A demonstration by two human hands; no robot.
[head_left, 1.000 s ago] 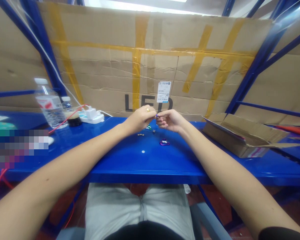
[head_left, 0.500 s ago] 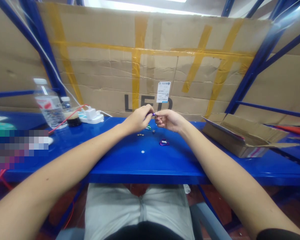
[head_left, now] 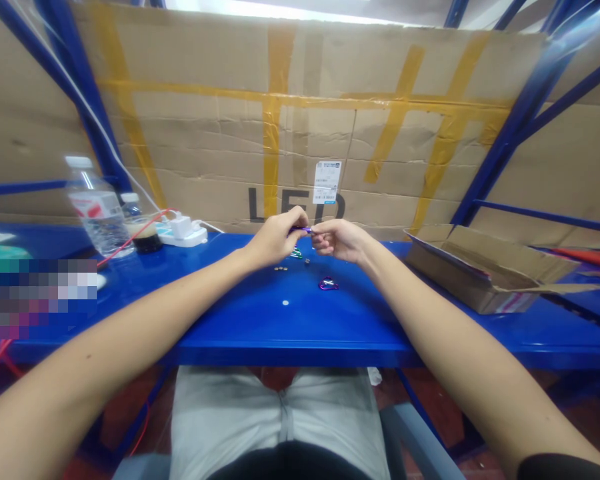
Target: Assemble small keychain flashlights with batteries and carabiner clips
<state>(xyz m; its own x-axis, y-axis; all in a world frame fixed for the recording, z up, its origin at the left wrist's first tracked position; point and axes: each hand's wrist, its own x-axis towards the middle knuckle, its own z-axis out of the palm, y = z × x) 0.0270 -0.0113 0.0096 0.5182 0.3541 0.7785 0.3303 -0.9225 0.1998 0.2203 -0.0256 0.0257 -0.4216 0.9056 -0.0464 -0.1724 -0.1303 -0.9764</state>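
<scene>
My left hand and my right hand meet above the blue table, both pinched on a small purple part held between their fingertips. Under them on the table lie a purple carabiner-like clip, a green piece, several tiny metal bits and a small white dot. What else the fingers hold is hidden.
A water bottle, a dark-filled bottle and a white power strip with a charger and red cable stand at the left. An open flat cardboard box lies at the right. A taped cardboard wall backs the table.
The hands have stayed together at the same spot; the fingers shifted slightly on the purple part, which now shows more between them. The view moved a little.
</scene>
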